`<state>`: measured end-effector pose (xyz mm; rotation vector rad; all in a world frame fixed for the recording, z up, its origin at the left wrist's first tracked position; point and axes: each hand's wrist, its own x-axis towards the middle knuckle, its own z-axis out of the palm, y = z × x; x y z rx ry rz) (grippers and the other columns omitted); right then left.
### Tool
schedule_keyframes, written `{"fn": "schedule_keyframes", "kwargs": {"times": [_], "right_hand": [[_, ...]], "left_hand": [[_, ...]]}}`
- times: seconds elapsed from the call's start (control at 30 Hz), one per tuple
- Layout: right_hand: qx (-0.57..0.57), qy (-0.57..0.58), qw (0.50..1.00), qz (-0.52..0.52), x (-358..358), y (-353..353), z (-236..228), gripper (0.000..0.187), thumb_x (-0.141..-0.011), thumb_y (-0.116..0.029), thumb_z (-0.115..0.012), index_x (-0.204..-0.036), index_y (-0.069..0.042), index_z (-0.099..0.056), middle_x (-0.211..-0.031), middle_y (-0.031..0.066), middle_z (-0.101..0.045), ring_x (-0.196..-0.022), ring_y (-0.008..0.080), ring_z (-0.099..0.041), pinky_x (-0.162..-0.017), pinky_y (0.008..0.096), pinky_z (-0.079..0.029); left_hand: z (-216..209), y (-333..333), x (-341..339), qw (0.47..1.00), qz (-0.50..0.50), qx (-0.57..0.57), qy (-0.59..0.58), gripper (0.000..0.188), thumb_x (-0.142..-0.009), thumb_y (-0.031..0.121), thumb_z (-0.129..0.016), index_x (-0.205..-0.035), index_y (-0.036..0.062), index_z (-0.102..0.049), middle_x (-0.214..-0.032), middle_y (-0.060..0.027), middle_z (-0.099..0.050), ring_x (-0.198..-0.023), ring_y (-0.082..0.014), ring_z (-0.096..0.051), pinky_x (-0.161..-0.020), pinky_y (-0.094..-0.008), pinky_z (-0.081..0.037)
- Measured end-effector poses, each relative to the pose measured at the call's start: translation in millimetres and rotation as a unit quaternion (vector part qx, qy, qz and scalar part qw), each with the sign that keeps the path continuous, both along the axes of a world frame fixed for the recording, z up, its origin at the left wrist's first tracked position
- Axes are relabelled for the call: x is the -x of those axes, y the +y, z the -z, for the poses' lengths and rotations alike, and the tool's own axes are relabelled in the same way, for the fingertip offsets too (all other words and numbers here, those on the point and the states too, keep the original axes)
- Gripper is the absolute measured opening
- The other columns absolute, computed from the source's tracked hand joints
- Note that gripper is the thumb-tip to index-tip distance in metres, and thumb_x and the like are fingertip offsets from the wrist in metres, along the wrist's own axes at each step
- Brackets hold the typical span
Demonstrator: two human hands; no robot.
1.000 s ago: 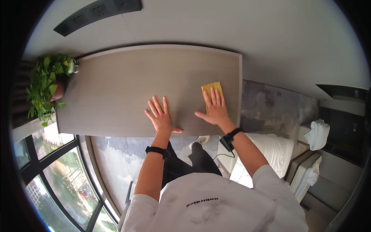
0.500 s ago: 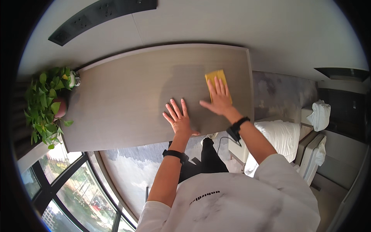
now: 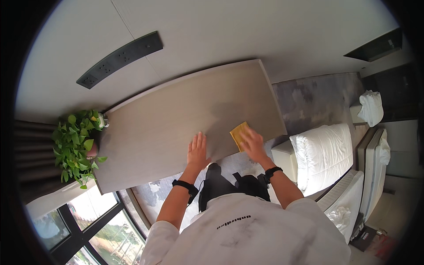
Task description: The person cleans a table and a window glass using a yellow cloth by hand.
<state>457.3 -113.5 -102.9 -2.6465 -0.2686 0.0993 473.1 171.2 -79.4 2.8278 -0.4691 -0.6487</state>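
Observation:
A folded yellow cloth lies on the grey-brown desk, close to its near edge on the right. My right hand is slightly blurred and bears down on the cloth, with its fingers bent over the cloth's right part. Farther left, my left hand rests flat on the bare desk top near the same edge. Its fingers are stretched out, fairly close together, and it holds nothing. Each wrist wears a black band.
A leafy potted plant and a small white object stand at the desk's left end. A dark socket strip runs along the wall. White bedding lies to the right; a window is lower left.
My right hand has drawn the cloth from the desk's far right part toward the near edge. The left hand's fingers have come closer together. The whole view has tilted.

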Motion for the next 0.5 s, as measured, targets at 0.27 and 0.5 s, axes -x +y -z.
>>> {"fn": "schedule_keyframes", "kwargs": {"times": [0.27,0.5], "right_hand": [[-0.009,0.030,0.985,0.169,-28,4,5,0.019,-0.081,-0.018,-0.067,-0.095,-0.008,-0.058,-0.096,0.0096,-0.060,-0.102,0.0302,-0.055,-0.088,0.0460,-0.041],[-0.315,-0.094,0.939,0.098,64,-11,-26,0.020,-0.084,-0.014,-0.067,-0.092,-0.002,-0.053,-0.082,0.0139,-0.064,-0.073,0.0308,-0.063,-0.066,0.0370,-0.048]], "left_hand": [[1,-6,63,0.998,-0.023,0.053,0.010,0.097,-0.073,0.031,-0.075,-0.148,0.0040,-0.019,-0.154,-0.0170,-0.020,-0.141,-0.0342,-0.023,-0.112,-0.0465,-0.027],[-24,-58,91,0.969,-0.092,0.229,0.005,0.097,-0.072,0.030,-0.076,-0.145,0.0017,-0.021,-0.143,-0.0210,-0.036,-0.130,-0.0392,-0.039,-0.104,-0.0446,-0.038]]}}
